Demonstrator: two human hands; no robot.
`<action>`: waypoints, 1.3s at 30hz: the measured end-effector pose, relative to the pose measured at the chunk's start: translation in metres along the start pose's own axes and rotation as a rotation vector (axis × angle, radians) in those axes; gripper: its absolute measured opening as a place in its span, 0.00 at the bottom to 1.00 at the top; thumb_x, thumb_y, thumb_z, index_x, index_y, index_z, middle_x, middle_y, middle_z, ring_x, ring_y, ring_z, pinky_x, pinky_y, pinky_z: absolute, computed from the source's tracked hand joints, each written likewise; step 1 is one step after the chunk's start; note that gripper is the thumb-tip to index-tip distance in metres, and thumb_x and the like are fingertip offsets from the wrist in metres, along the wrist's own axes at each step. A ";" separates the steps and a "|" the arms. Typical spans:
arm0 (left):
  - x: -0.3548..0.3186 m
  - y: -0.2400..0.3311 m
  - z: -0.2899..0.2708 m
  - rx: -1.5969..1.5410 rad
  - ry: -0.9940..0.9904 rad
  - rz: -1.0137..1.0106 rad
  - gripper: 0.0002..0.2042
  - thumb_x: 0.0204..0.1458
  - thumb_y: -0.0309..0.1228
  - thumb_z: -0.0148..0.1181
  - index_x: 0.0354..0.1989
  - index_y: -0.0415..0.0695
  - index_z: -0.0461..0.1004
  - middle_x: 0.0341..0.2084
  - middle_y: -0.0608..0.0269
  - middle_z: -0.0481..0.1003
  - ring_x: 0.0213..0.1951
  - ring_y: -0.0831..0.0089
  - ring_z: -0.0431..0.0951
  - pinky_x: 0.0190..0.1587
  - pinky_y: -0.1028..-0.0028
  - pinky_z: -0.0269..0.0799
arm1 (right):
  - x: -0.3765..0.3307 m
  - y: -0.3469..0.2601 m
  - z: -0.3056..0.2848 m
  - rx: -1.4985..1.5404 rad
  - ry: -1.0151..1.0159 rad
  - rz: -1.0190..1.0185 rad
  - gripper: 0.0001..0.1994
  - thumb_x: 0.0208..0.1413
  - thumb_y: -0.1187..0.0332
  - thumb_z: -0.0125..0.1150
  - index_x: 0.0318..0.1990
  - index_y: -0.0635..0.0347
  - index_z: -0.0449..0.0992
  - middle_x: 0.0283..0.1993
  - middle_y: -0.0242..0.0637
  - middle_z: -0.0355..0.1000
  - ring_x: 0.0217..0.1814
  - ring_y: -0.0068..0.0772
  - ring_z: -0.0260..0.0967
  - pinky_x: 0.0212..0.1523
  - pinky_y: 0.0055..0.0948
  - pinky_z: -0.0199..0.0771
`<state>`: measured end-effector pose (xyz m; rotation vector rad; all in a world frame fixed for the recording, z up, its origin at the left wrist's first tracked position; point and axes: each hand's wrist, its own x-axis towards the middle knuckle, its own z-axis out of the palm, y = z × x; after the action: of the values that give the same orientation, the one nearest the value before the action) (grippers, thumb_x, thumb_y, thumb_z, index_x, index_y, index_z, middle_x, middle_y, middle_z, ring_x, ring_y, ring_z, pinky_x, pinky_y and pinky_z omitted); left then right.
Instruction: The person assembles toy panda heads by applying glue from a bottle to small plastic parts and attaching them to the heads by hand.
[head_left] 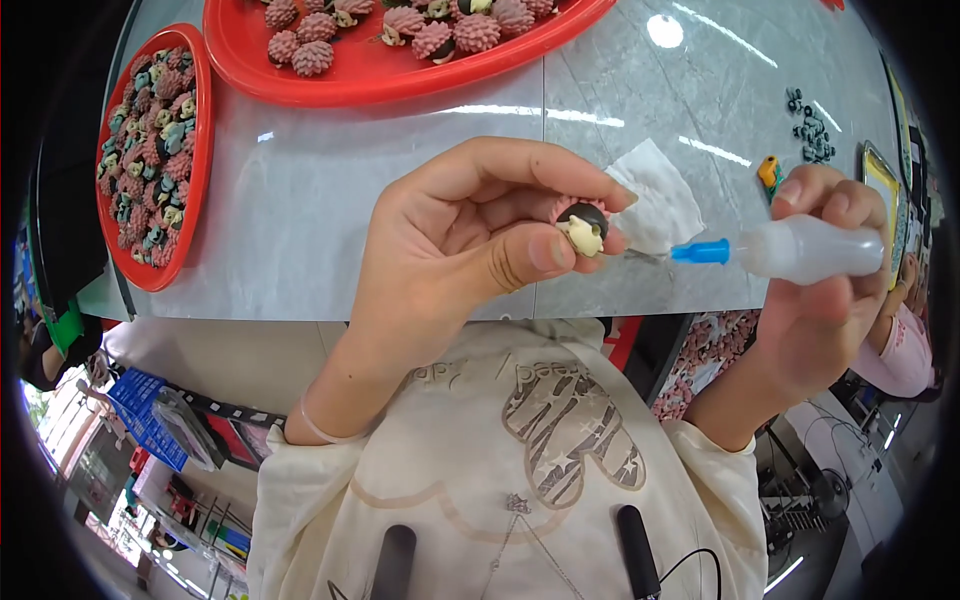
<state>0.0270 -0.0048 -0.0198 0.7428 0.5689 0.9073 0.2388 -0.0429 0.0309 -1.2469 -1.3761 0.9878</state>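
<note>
The pale grey, glossy stone-look surface (420,190) carries everything here. On it lie a large red oval plastic tray (400,80) with a scatter of pink spiky hedgehog-shaped toys, and to the left a smaller red round plastic tray (203,110) heaped with more of them in pink, blue and cream. A crumpled white paper tissue (660,195) lies near the front edge, and a small cluster of tiny dark parts (812,130) sits well off to the right.

The left hand (450,250) holds one small pink spiky hedgehog toy with a black and cream face (580,225) above the surface's front edge — its grip is closed on the toy, thumb pressing from below and the fingertips curled over the spiky back. The toy looks very light and probably soft and rubbery; the spikes should give some purchase, so a pinch across the body suits it, leaving the face free.

The right hand (820,290) is wrapped around a translucent white squeeze bottle with a blue nozzle and thin metal needle tip (800,250), its grip closed on the bottle's body. The needle points at the toy's face, just beside it; whether it touches cannot be told. The bottle appears soft-walled — too firm a squeeze would likely push out its contents.
</note>
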 end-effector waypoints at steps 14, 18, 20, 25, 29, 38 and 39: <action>0.000 0.000 0.000 0.029 -0.007 -0.013 0.18 0.43 0.37 0.59 0.37 0.37 0.66 0.32 0.51 0.70 0.29 0.72 0.73 0.29 0.82 0.70 | -0.005 -0.007 -0.008 -0.372 -0.039 -0.383 0.20 0.46 0.63 0.53 0.40 0.75 0.64 0.32 0.56 0.66 0.33 0.40 0.64 0.34 0.31 0.68; 0.000 0.001 0.000 0.028 0.001 -0.014 0.18 0.43 0.37 0.59 0.37 0.37 0.66 0.32 0.51 0.70 0.29 0.72 0.72 0.29 0.81 0.70 | -0.002 -0.013 -0.006 -0.428 -0.098 -0.408 0.20 0.46 0.63 0.54 0.40 0.74 0.64 0.32 0.56 0.66 0.30 0.40 0.64 0.32 0.31 0.68; 0.000 0.001 0.000 0.029 -0.003 -0.014 0.18 0.43 0.37 0.59 0.37 0.37 0.66 0.32 0.51 0.70 0.28 0.73 0.72 0.29 0.81 0.70 | 0.002 -0.020 -0.006 -0.483 -0.180 -0.392 0.20 0.46 0.63 0.54 0.40 0.74 0.64 0.32 0.55 0.66 0.31 0.40 0.64 0.31 0.30 0.68; -0.001 0.001 -0.002 0.033 -0.024 -0.014 0.18 0.42 0.37 0.60 0.37 0.36 0.66 0.32 0.51 0.70 0.27 0.73 0.72 0.28 0.81 0.69 | 0.007 -0.025 -0.008 -0.591 -0.346 -0.364 0.20 0.46 0.62 0.54 0.40 0.73 0.64 0.34 0.55 0.66 0.31 0.40 0.64 0.31 0.29 0.67; -0.001 0.001 0.002 0.064 0.016 -0.028 0.19 0.43 0.38 0.59 0.37 0.36 0.65 0.32 0.51 0.69 0.27 0.73 0.72 0.28 0.82 0.69 | -0.001 0.003 -0.006 -0.136 0.142 -0.136 0.19 0.45 0.66 0.55 0.41 0.70 0.62 0.38 0.53 0.65 0.35 0.41 0.66 0.36 0.33 0.67; -0.006 -0.002 0.004 0.069 0.022 0.005 0.16 0.44 0.33 0.59 0.36 0.33 0.66 0.31 0.49 0.70 0.30 0.68 0.74 0.31 0.77 0.71 | 0.023 0.046 0.018 -0.581 0.141 -0.204 0.16 0.36 0.82 0.59 0.36 0.62 0.64 0.35 0.36 0.69 0.34 0.24 0.66 0.37 0.20 0.64; -0.005 -0.002 0.004 0.094 0.046 -0.011 0.16 0.43 0.34 0.59 0.35 0.34 0.66 0.30 0.50 0.70 0.30 0.68 0.74 0.30 0.77 0.71 | 0.023 0.044 0.014 -0.593 0.145 -0.207 0.16 0.36 0.82 0.59 0.36 0.62 0.64 0.35 0.36 0.69 0.34 0.24 0.66 0.37 0.20 0.64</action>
<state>0.0280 -0.0114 -0.0187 0.8047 0.6595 0.8941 0.2337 -0.0131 -0.0112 -1.5262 -1.7047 0.3393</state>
